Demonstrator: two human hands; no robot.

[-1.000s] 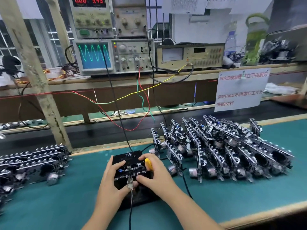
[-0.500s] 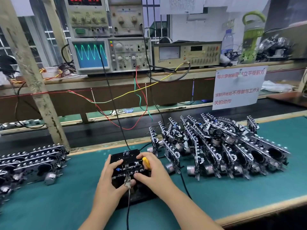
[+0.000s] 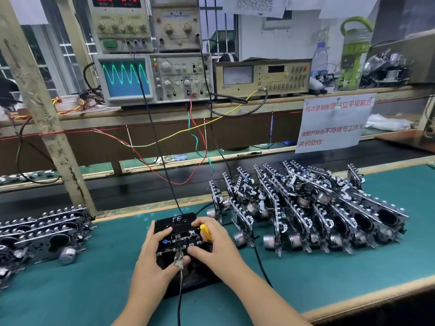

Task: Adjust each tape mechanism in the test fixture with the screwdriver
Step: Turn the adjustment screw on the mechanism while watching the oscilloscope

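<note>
A black test fixture [image 3: 175,222], marked "FE", sits on the green mat in front of me with a tape mechanism [image 3: 180,241] seated in it. My left hand [image 3: 153,257] grips the left side of the mechanism, thumb near an alligator clip [image 3: 179,256] on its front edge. My right hand [image 3: 213,245] holds a yellow-handled screwdriver [image 3: 206,231], its tip hidden among the fingers at the mechanism's right side.
A large heap of tape mechanisms [image 3: 306,208] lies to the right, a smaller stack [image 3: 40,234] to the left. An oscilloscope [image 3: 153,78] showing a sine wave and other meters stand on the shelf behind. Wires [image 3: 195,147] hang down to the fixture. A paper sign [image 3: 334,121] hangs at right.
Both hands stay on the mechanism in the fixture with little movement; the camera view has shifted slightly.
</note>
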